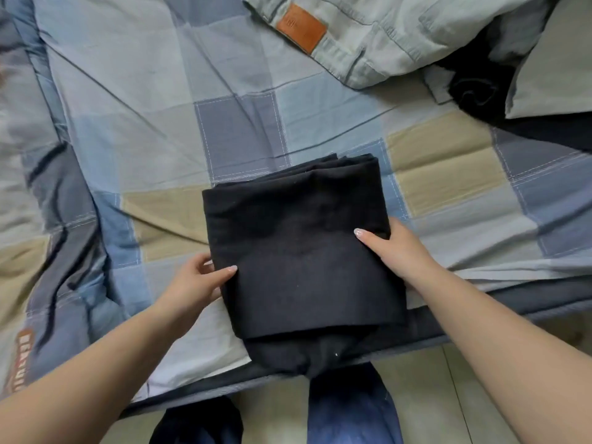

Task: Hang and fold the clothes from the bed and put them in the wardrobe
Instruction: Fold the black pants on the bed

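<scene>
A black garment, folded into a thick rectangle, lies near the front edge of the bed, which is covered with a checked blue, grey and beige sheet. My left hand grips its left edge, thumb on top and fingers tucked under the fabric. My right hand grips the right edge the same way, thumb lying on the cloth. Part of the garment hangs over the mattress edge towards my legs.
Pale green-grey jeans with a brown leather patch lie at the back. A crumpled black garment and a grey pillow sit at the right. A rumpled quilt covers the left side. Tiled floor lies below the bed edge.
</scene>
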The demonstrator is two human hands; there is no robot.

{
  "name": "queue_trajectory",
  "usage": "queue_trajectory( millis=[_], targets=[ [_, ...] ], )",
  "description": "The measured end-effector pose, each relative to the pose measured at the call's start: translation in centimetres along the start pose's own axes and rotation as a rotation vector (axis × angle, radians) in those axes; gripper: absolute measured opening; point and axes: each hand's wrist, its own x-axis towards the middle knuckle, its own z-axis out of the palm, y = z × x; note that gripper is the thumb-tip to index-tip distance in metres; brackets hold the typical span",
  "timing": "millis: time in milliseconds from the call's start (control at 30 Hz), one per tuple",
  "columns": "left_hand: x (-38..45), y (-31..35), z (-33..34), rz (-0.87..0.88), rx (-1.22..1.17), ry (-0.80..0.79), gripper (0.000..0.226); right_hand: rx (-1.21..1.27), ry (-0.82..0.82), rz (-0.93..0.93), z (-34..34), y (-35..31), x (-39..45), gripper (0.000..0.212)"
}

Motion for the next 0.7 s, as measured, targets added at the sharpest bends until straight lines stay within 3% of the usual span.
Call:
queue_trajectory(
  millis=[67,133,167,233,300,367,433,500,533,700],
  targets=[
    [0.0,-0.2,0.2,0.207,0.212,0.197,0.058,-0.137,0.291,-0.149,1.0,-0.3,-0.7,0.066],
    [-0.5,0.6,0.6,0.576,0.581,0.382,0.073,-0.364,0.523,-0.484,1.8,-1.5,-1.6,0.065],
    [-0.7,1.2,1.2,0.787,0.736,0.402,0.071,-0.515,0.577,-0.65,2.4,-2.0,-1.8,0.061],
    [-0.4,2.1,2.7,1.137,0.983,0.317,0.066,-0.818,0.566,-0.897,3.8,-3.2,-1.9,0.056],
    [0.8,3.1,4.6,1.322,1.214,0.202,0.066,-1.069,0.48,-1.023,4.8,-4.4,-1.1,0.054],
    [2.7,3.8,5.6,1.296,1.417,0.156,0.071,-1.233,0.354,-1.027,4.9,-5.3,0.7,0.059],
    [5.5,3.8,5.1,1.039,1.494,0.235,0.087,-1.289,0.286,-0.929,4.2,-5.5,3.2,0.07],
    [8.1,3.5,3.5,0.712,1.412,0.369,0.105,-1.266,0.331,-0.739,3.1,-4.9,5.6,0.08],
    [9.0,3.1,2.8,0.637,1.383,0.397,0.109,-1.245,0.365,-0.638,2.6,-4.5,6.4,0.083],
    [9.0,3.4,1.5,0.585,1.36,0.345,0.107,-0.988,0.35,-0.34,2.0,-4.4,6.8,0.089]
  ],
)
